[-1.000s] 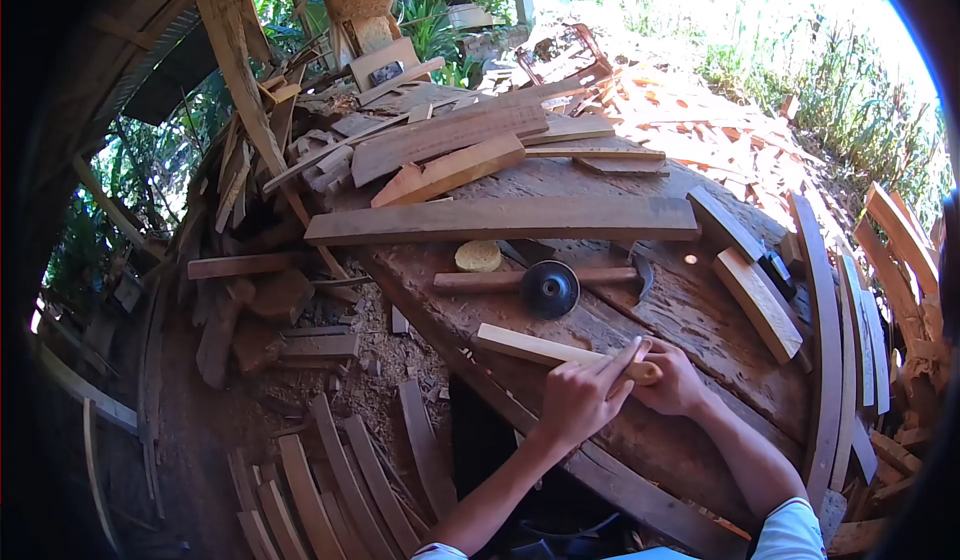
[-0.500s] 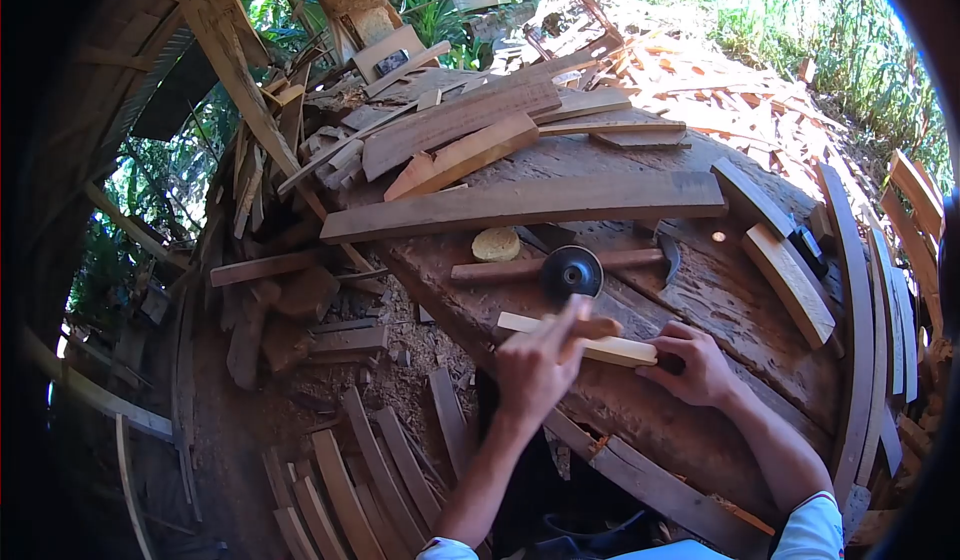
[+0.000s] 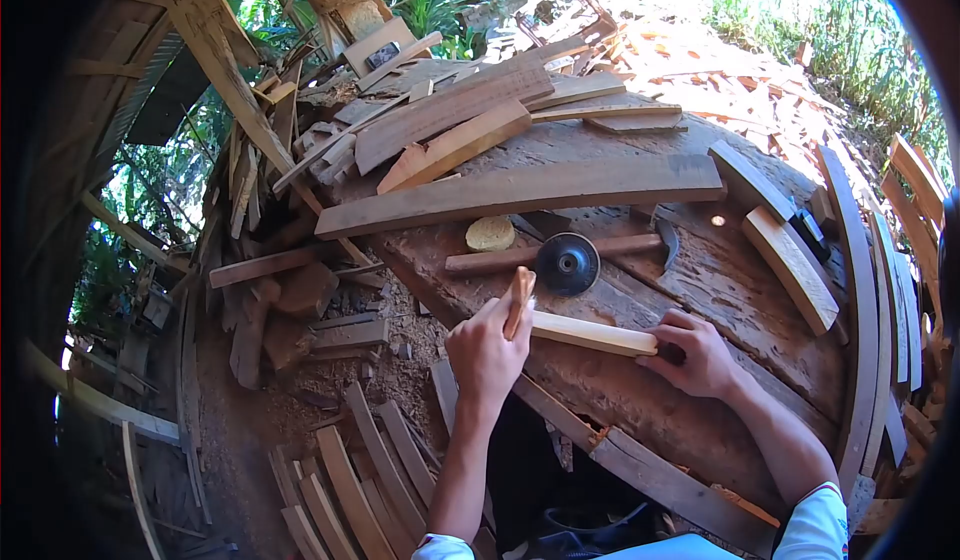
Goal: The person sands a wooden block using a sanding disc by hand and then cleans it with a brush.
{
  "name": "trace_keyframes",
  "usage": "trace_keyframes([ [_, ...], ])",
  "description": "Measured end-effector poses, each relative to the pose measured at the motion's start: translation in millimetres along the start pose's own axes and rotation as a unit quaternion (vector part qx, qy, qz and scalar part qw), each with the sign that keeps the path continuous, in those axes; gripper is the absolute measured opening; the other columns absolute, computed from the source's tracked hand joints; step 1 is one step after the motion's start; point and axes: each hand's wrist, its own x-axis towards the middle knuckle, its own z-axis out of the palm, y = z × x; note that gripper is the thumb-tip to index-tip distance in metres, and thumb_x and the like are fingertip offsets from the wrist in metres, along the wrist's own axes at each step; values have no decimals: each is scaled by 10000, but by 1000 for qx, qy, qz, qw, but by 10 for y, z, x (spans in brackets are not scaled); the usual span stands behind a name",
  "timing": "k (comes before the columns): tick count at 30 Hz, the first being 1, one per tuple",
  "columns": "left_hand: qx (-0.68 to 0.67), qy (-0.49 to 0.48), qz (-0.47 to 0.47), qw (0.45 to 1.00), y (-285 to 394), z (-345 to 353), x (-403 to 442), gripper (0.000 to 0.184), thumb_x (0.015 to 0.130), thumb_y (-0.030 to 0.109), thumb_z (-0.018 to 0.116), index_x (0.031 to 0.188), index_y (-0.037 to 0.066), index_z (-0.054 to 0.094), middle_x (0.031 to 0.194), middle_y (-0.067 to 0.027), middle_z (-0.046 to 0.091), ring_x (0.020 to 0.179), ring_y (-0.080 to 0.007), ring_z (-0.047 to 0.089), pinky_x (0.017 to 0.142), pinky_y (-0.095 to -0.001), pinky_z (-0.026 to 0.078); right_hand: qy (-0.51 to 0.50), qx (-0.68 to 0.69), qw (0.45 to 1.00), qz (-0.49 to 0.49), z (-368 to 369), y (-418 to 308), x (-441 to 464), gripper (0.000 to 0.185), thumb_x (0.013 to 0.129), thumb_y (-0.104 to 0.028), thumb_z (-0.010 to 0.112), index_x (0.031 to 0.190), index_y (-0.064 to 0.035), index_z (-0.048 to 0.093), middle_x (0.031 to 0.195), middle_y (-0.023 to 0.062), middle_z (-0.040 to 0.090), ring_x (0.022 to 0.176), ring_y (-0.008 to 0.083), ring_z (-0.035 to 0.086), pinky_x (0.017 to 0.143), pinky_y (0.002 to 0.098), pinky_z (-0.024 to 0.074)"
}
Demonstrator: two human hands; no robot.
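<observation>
My left hand (image 3: 486, 352) is closed around a small orange-brown flat piece (image 3: 519, 302), which stands on edge between thumb and fingers; whether it is wood or folded sandpaper is unclear. A pale wooden bar (image 3: 598, 336) lies across the bench just right of that hand, its left end partly hidden behind it. The fingers of my right hand (image 3: 695, 356) grip the bar's right end, where something dark shows under them. Beyond the bar are a black round disc (image 3: 567, 264) and a hammer (image 3: 628, 245), the disc resting over its handle. Beside them sits a round yellowish piece (image 3: 490, 233).
A long plank (image 3: 520, 196) spans the worn wooden bench (image 3: 740, 290) behind the tools. Short blocks (image 3: 792, 270) and long curved strips (image 3: 850, 320) line the right side. Cut boards (image 3: 355, 495) stand at lower left, and scrap wood (image 3: 700, 85) is heaped at the back.
My left hand has moved left and toward me with the brown piece, off the bar's top, and the piece has turned upright. My right hand keeps its grip on the bar.
</observation>
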Motion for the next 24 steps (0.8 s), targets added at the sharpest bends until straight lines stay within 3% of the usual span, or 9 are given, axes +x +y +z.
trace_keyframes([
  [3, -13, -38, 50, 998, 325, -11, -21, 448, 924, 258, 781, 1355, 157, 716, 853, -71, 731, 699, -280, 741, 636, -422, 569, -9, 4, 1000, 6, -1, 6, 5, 318, 882, -286, 836, 1106, -69, 773, 889, 98, 629, 772, 304, 652, 708, 419, 538],
  [4, -39, -89, 38, 995, 467, 27, -64, 544, 896, 207, 775, 1429, 222, 669, 909, -77, 744, 762, -292, 741, 704, -426, 584, -15, -4, 1000, 15, -4, -3, 4, 317, 876, -270, 833, 1113, -70, 768, 921, 104, 644, 813, 314, 665, 740, 426, 545],
  [5, -80, -98, 74, 989, 623, 43, -89, 553, 901, 209, 772, 1442, 221, 660, 899, -77, 738, 756, -293, 737, 712, -427, 584, -22, -12, 999, 24, -5, -11, -4, 317, 870, -253, 830, 1120, -71, 764, 954, 110, 660, 854, 325, 678, 773, 433, 553],
  [11, -209, -119, 110, 964, 1035, 245, -155, 428, 960, 281, 732, 1379, 193, 718, 870, -74, 739, 725, -289, 737, 674, -422, 585, -18, 1, 1000, -21, 61, 178, -77, 332, 829, -196, 812, 1130, -70, 751, 1119, 136, 698, 1031, 369, 692, 894, 449, 569],
  [13, -220, -106, 102, 965, 930, 189, -107, 390, 975, 295, 722, 1347, 178, 737, 865, -76, 756, 706, -283, 741, 661, -415, 588, 28, -14, 998, -55, 20, 38, -19, 307, 850, -217, 820, 1111, -71, 751, 1052, 128, 684, 961, 362, 690, 838, 449, 567],
  [15, -98, -125, 49, 986, 695, 53, -27, 376, 996, 317, 699, 1348, 188, 735, 877, -83, 768, 718, -301, 749, 662, -423, 595, -39, -26, 998, 30, -16, -18, -18, 292, 875, -245, 823, 1097, -72, 748, 976, 117, 655, 876, 346, 678, 770, 447, 553],
  [16, -73, -109, 29, 991, 553, -9, 8, 364, 1002, 324, 691, 1340, 197, 738, 875, -81, 766, 726, -301, 752, 662, -430, 595, -13, -16, 1000, -6, 19, 34, -18, 299, 896, -283, 821, 1096, -74, 746, 920, 109, 624, 813, 331, 659, 718, 440, 536],
  [19, -14, -87, -28, 996, 213, -155, 126, 339, 1007, 335, 686, 1318, 216, 744, 874, -84, 762, 747, -304, 760, 662, -452, 595, -12, -26, 1000, 0, 16, 16, -9, 299, 900, -287, 814, 1097, -72, 744, 925, 108, 626, 815, 329, 659, 720, 435, 537],
  [24, -53, -84, 34, 994, 427, -1, 66, 394, 980, 263, 721, 1372, 230, 708, 858, -73, 746, 712, -280, 750, 656, -440, 596, -21, -24, 999, 15, -2, -27, 7, 308, 897, -268, 810, 1122, -71, 739, 953, 116, 636, 856, 338, 666, 756, 446, 542],
])
